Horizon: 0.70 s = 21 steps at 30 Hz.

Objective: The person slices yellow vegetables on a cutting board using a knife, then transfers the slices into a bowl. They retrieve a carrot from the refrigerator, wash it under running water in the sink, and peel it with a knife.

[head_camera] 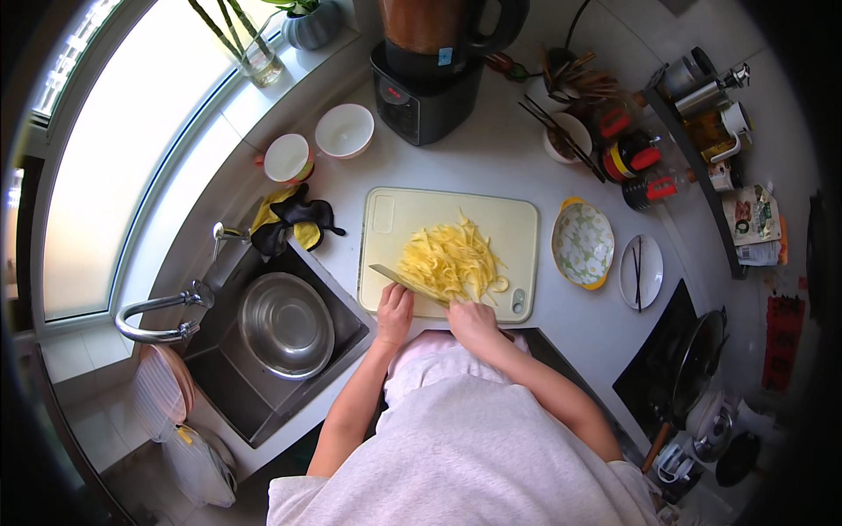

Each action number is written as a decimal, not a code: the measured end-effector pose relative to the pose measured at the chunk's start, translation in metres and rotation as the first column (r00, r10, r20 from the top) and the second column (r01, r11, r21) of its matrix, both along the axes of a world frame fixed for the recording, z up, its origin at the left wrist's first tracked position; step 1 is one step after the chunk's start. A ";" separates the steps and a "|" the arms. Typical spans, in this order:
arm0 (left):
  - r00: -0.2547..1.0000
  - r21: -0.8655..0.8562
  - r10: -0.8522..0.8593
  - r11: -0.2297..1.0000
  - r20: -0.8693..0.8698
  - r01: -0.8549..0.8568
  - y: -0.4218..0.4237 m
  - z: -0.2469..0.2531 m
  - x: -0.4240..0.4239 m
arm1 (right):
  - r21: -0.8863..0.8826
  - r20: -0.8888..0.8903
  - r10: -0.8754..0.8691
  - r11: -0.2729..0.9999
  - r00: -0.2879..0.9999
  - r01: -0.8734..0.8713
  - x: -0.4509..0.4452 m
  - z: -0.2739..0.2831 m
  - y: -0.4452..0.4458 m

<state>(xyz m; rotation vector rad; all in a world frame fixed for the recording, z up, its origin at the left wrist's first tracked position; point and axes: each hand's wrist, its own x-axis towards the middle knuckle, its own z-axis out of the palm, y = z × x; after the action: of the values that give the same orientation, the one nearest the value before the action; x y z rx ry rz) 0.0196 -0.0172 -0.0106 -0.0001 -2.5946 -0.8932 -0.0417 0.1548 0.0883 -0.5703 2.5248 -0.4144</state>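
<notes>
A knife (413, 284) lies at a slant along the near side of a heap of yellow shreds (454, 256), with its tip towards the left. My right hand (472, 323) is closed around its handle end, which the fingers mostly hide. At the blade's near side, my left hand (395, 314) has its fingers close together, the fingertips at the blade; whether they pinch it is unclear. Under all this is a cream cutting board (381, 256) with a hole in its near right corner. The shreds are thin strips, some lying loose at the right of the heap.
Left is a sink (230, 401) holding a steel basin (287, 327), below a faucet (154, 315). Beyond stand two bowl-like vessels and a blender (424, 98). Right are a flower-patterned dish (583, 243), a plate with chopsticks (641, 273), bottles (635, 158) and a lidded pan (698, 358).
</notes>
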 end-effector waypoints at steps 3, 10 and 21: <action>1.000 0.002 -0.001 1.000 0.002 0.001 -0.001 -0.002 0.000 | -0.098 -0.026 -0.026 0.995 0.999 0.024 -0.005 -0.016 -0.016; 1.000 0.007 0.014 1.000 -0.013 -0.013 0.001 0.001 -0.001 | -0.147 0.030 -0.088 0.985 0.996 0.091 -0.022 0.011 -0.014; 1.000 0.013 0.011 1.000 0.006 -0.011 0.001 0.003 0.001 | 0.008 0.000 -0.003 1.000 1.000 0.003 0.006 0.008 0.004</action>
<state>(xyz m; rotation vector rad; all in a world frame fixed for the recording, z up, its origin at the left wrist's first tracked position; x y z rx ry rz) 0.0205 -0.0161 -0.0076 0.0203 -2.5917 -0.9072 -0.0356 0.1583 0.0965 -0.5638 2.5260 -0.4058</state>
